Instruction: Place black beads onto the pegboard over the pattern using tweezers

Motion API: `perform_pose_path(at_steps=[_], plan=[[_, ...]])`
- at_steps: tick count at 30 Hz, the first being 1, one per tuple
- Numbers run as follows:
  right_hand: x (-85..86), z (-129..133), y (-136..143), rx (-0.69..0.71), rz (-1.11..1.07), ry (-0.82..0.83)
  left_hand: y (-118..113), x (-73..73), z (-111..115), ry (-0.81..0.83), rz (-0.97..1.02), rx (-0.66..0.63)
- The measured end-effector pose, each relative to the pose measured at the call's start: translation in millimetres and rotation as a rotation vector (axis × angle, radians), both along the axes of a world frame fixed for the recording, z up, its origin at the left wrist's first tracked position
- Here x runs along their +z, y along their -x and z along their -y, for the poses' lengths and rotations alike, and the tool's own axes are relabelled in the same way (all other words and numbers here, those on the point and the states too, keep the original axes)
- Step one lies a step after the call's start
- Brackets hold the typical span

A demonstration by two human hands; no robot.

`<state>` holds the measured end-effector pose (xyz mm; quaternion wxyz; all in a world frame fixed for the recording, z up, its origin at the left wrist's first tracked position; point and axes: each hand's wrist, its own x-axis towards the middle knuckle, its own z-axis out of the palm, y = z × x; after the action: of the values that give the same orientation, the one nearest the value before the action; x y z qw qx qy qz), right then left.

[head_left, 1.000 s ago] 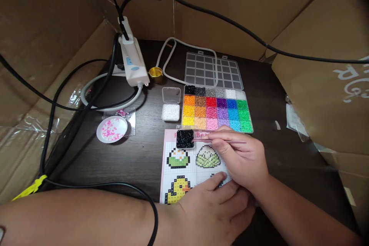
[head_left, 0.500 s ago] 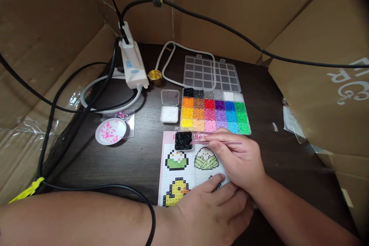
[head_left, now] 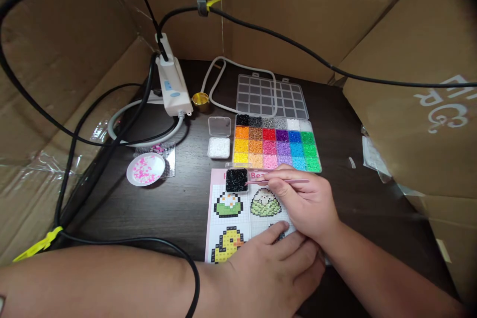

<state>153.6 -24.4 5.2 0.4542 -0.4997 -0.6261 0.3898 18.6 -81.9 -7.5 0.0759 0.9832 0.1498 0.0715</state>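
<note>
My right hand (head_left: pixel 307 198) pinches pink tweezers (head_left: pixel 294 180), whose tips reach the right edge of a small clear box of black beads (head_left: pixel 236 180). That box stands on the top of a printed pattern sheet (head_left: pixel 228 226) with pixel drawings. My left hand (head_left: pixel 278 263) lies spread over the sheet's lower right part, its fingers apart beneath my right hand. A clear pegboard appears to lie over the sheet there, with some dark beads (head_left: pixel 278 233) by my left index finger; most of it is hidden.
Behind the sheet are a sorted bead case (head_left: pixel 276 144), its clear lid and a box of white beads (head_left: pixel 219 147). A white dish (head_left: pixel 145 169) overlaps a pegboard at left. A power strip (head_left: pixel 174 90), gold cup (head_left: pixel 200 101) and cables stand farther back; cardboard walls surround the table.
The view has shifted slightly. The tweezers stay at the black bead box with little movement, and my left hand remains spread on the sheet.
</note>
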Motion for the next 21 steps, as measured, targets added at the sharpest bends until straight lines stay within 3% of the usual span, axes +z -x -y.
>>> perform_pose_path(at_steps=[9,16,21], plan=[[3.5,2,-5,-0.125,-0.029,-0.054,2,8.7,1,0.050,-0.001,0.019],[9.5,6,-26,-0.282,-0.151,-0.030,2,13.7,4,0.057,-0.014,0.007],[12.0,9,-40,-0.312,-0.210,-0.048,1,20.1,5,0.054,-0.005,-0.004]])
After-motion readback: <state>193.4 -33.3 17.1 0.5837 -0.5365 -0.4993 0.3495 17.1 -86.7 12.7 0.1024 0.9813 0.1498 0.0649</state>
